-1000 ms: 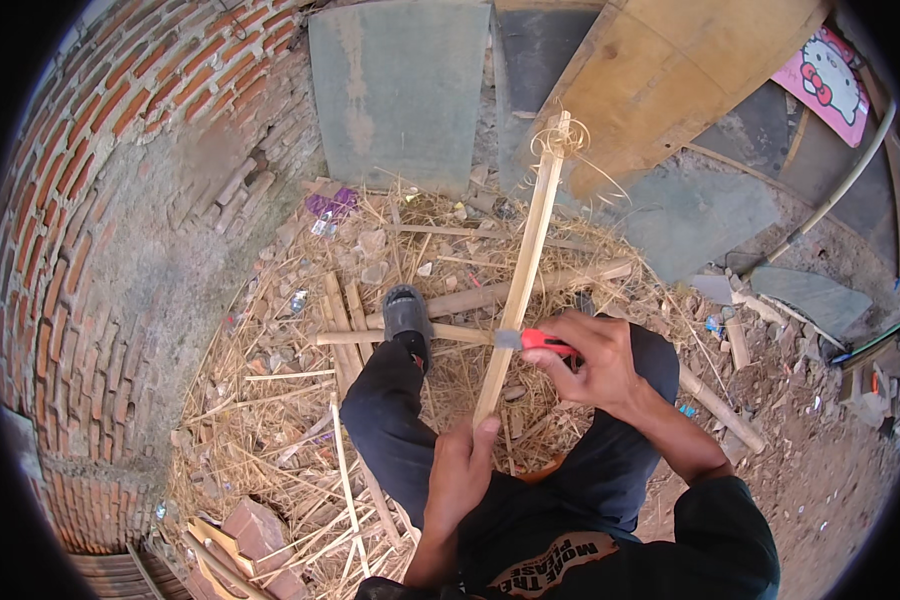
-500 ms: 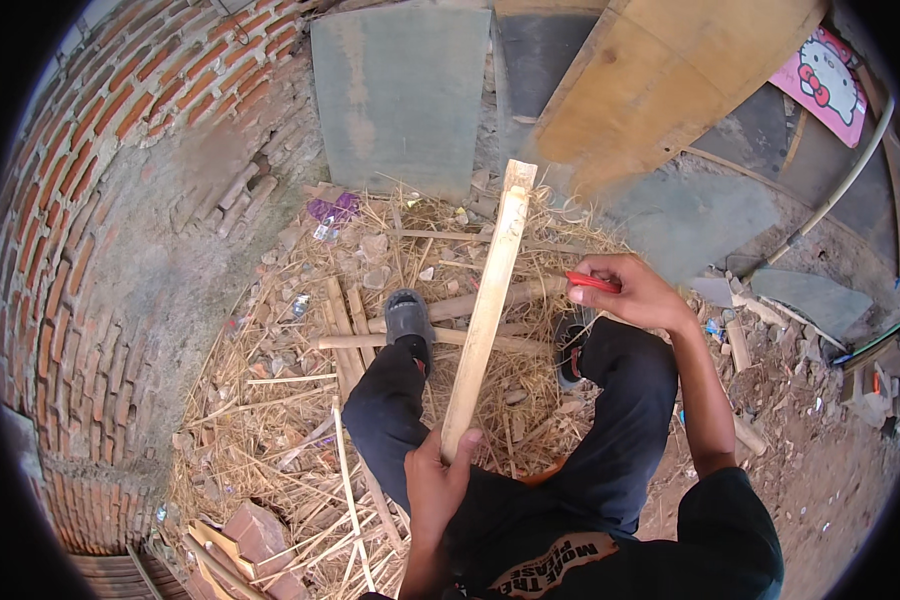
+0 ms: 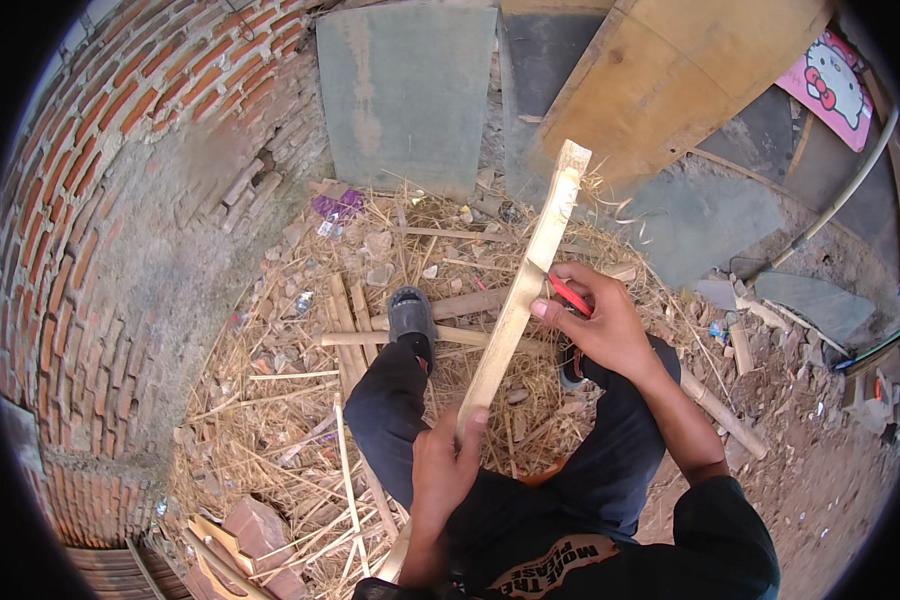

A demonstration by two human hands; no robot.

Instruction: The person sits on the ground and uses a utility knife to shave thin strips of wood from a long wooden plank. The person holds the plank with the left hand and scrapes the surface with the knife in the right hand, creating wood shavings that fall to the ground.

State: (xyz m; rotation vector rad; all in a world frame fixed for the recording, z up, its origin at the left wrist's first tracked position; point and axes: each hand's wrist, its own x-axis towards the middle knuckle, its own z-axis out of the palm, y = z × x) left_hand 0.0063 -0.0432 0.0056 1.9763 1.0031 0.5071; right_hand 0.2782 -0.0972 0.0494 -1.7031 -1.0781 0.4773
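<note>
My left hand is closed round the near end of a pale split bamboo strip, which slants up and away to the right between my knees. My right hand grips a knife with a red handle beside the strip's middle. Its dark blade meets the strip there, though most of the blade is hard to make out. Thin curled shavings hang in the air beside the strip's far end.
Straw and bamboo scraps litter the ground round my shoes. Bamboo poles lie crosswise before me. A brick wall rises on the left; grey and brown boards lean at the back. A pale pipe stands at the right.
My right hand has come left and nearer, bringing the knife onto the strip's middle. The strip's far end has swung right. Curled shavings now show beside it.
</note>
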